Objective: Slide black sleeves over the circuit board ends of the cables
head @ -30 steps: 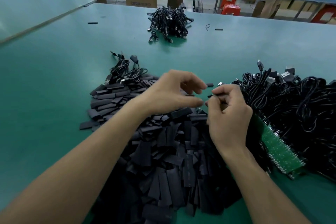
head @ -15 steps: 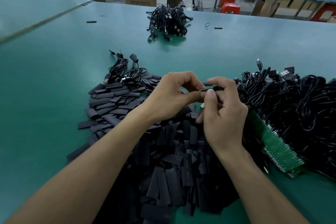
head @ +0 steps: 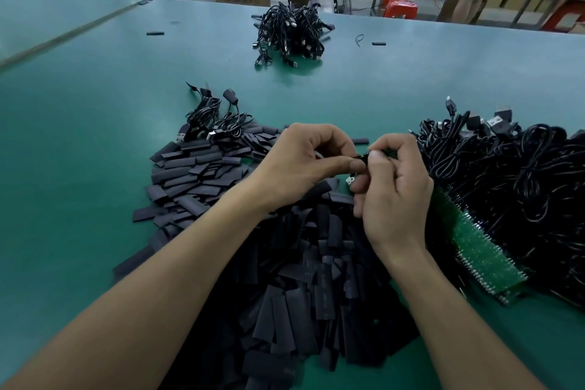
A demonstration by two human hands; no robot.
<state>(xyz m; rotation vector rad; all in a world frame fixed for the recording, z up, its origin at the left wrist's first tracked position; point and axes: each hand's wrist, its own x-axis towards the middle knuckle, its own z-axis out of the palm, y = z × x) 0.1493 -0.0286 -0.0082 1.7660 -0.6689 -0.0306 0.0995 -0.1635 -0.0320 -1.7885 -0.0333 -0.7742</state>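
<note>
Smooth green table [head: 95,142]. Heap of sleeves [head: 285,266] in the middle: flat, matte black, short rectangular tubes. To its right lies a tangle of glossy black cables [head: 522,187], edged by a strip of pebbly green circuit boards [head: 484,255]. Above the heap, left hand [head: 300,165] pinches one sleeve [head: 362,158]. Right hand [head: 395,196] pinches a cable's small green board end [head: 388,153], touching the sleeve's mouth.

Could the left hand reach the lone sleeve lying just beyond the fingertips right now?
Probably yes: the lone sleeve lies on bare table just past the left hand, nothing between. That hand is busy pinching a part, though.
</note>
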